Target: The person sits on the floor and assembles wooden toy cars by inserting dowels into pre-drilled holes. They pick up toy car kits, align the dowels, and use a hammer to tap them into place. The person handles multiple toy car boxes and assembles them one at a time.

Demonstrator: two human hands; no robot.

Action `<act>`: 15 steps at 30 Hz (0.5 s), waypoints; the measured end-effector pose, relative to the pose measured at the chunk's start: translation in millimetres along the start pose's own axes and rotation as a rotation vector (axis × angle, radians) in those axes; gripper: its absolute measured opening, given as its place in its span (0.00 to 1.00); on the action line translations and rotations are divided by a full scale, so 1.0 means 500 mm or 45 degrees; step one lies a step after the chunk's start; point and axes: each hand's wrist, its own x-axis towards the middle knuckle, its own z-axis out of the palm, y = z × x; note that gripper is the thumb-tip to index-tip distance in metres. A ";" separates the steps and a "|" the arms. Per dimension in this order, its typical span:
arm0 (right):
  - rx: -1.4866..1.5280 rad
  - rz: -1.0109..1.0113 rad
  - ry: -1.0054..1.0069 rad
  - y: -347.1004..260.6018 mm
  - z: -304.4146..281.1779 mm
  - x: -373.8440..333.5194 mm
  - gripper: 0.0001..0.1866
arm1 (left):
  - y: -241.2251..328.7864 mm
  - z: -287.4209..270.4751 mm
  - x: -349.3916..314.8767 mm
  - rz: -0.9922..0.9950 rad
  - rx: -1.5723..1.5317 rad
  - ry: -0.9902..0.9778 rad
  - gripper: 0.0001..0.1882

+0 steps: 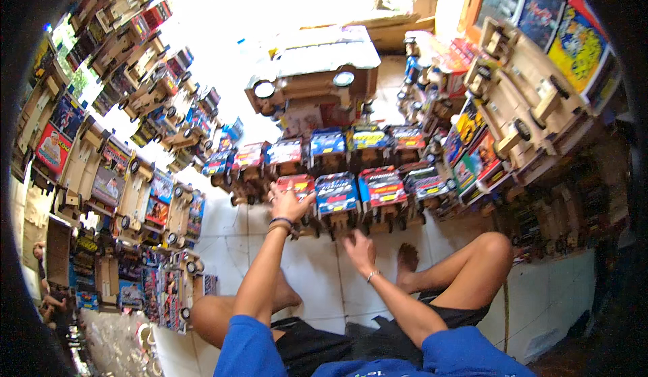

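Two rows of small wooden toy trucks with printed, coloured tops stand on the floor in front of me. My left hand (290, 203) reaches over a red toy truck (300, 185) at the left of the near row. Its fingers are spread on or just above the truck; contact is hard to make out. Beside it stands a blue toy truck (336, 193), followed by a red and blue toy truck (383, 186). Low in front of the blue one, close to its wheels, my right hand (360, 250) has its fingers apart and nothing visible in them.
Stacks of toy trucks rise at my left (108, 181). More, some showing bare wooden undersides (533, 107), lean at my right. Behind the rows is a larger wooden toy vehicle (317, 56) with big wheels. My bent legs rest on the white tiled floor (314, 259).
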 end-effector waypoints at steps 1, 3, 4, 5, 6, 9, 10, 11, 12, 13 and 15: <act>0.048 0.012 -0.005 -0.018 -0.026 -0.010 0.19 | 0.001 -0.001 0.000 -0.006 0.034 -0.020 0.49; 0.171 -0.032 0.072 -0.058 -0.083 -0.028 0.19 | 0.001 -0.011 0.002 0.045 0.026 0.002 0.42; 0.217 -0.039 0.056 -0.082 -0.115 -0.031 0.17 | 0.005 -0.017 -0.001 0.098 -0.043 0.077 0.38; 0.278 -0.149 0.033 -0.107 -0.152 -0.035 0.17 | 0.009 -0.023 -0.007 0.120 -0.077 0.133 0.33; 0.312 -0.196 -0.004 -0.132 -0.194 -0.032 0.17 | 0.018 -0.028 -0.016 0.271 -0.175 0.299 0.24; 0.299 -0.307 -0.223 -0.207 -0.334 -0.023 0.16 | 0.071 -0.054 -0.032 0.628 -0.073 0.741 0.18; 0.176 -0.317 -0.224 -0.229 -0.377 -0.016 0.16 | 0.098 -0.066 -0.031 0.700 -0.089 0.792 0.15; 0.074 -0.364 -0.228 -0.249 -0.414 -0.006 0.16 | 0.130 -0.076 -0.026 0.747 -0.144 0.777 0.16; 0.076 -0.403 -0.235 -0.267 -0.444 0.010 0.17 | 0.164 -0.084 -0.022 0.738 -0.155 0.709 0.16; 0.060 -0.395 -0.242 -0.283 -0.465 0.028 0.17 | 0.197 -0.092 -0.015 0.770 -0.178 0.700 0.16; 0.047 -0.435 -0.171 -0.302 -0.498 0.071 0.17 | 0.259 -0.106 0.010 0.935 -0.342 0.547 0.18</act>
